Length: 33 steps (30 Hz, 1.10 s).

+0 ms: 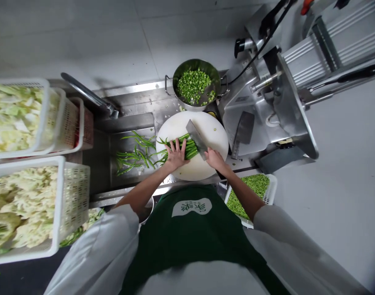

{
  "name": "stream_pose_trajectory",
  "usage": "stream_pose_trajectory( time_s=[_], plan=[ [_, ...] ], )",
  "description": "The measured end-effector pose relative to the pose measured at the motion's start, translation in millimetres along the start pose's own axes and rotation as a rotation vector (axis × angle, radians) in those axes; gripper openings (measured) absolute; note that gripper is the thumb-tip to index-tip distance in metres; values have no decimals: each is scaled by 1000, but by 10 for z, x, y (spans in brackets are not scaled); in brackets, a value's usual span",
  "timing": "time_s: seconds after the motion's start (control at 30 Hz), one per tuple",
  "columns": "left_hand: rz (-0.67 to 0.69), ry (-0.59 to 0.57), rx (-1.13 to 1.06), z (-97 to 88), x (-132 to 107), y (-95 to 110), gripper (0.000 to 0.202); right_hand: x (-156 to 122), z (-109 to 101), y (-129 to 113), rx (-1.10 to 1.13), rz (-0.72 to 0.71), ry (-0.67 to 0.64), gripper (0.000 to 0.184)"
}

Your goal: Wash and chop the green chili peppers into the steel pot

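Observation:
On the round white cutting board (190, 171) lies a bunch of green beans (191, 150). My left hand (175, 155) rests on the bunch with its fingers spread, pressing it against the board. A cleaver (196, 138) is in my right hand (215, 159), my fingers wrapped round its handle. The blade stands at the right end of the bunch, slanting up to the left; whether its edge touches the beans I cannot tell. More loose green beans (135, 157) lie left of the board, over the sink.
Behind the board stands a metal pot (192, 108) of chopped green pieces. A second cleaver (245, 128) lies on a slicing machine (298, 110) at right. A white basket (272, 190) holds chopped greens. Left are a faucet (86, 92) and baskets of cabbage (18, 119) and cauliflower (34, 200).

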State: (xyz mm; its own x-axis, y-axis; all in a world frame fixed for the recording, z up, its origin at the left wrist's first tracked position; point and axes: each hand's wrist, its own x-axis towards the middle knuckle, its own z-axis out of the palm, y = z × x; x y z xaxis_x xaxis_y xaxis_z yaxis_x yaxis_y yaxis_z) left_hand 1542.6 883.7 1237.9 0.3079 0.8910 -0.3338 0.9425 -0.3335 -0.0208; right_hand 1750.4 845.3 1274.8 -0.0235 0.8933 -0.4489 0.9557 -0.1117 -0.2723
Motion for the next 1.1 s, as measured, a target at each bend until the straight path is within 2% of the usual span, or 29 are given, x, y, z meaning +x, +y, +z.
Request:
stream_pose_trajectory(
  time_s=[0.13, 0.3, 0.47, 0.57, 0.67, 0.83, 0.97, 1.1],
  plan=[
    [30, 3, 18, -67, 136, 7, 103, -118, 43, -26, -29, 18, 15, 31],
    [30, 16, 14, -73, 117, 48, 90, -235, 92, -209, -39, -23, -2, 37],
    [101, 172, 14, -2, 18, -16, 93, -235, 73, -221, -43, 11, -1, 36],
    [78, 255, 8, 25, 12, -43, 82, -230, 89, -216, -52, 0, 1, 38],
    [43, 299, 0, 21, 65, -38, 75, -235, 83, -163, -29, 3, 15, 33],
    [-36, 292, -9, -14, 105, 51, 71, -256, 107, -157, -34, 51, 42, 32],
    [7, 277, 25, 16, 18, 112, 81, -247, 141, -250, -36, 17, 37, 36],
    [85, 228, 25, 48, 17, 61, 87, -230, 54, -196, -15, 14, 34, 34]
  ],
)
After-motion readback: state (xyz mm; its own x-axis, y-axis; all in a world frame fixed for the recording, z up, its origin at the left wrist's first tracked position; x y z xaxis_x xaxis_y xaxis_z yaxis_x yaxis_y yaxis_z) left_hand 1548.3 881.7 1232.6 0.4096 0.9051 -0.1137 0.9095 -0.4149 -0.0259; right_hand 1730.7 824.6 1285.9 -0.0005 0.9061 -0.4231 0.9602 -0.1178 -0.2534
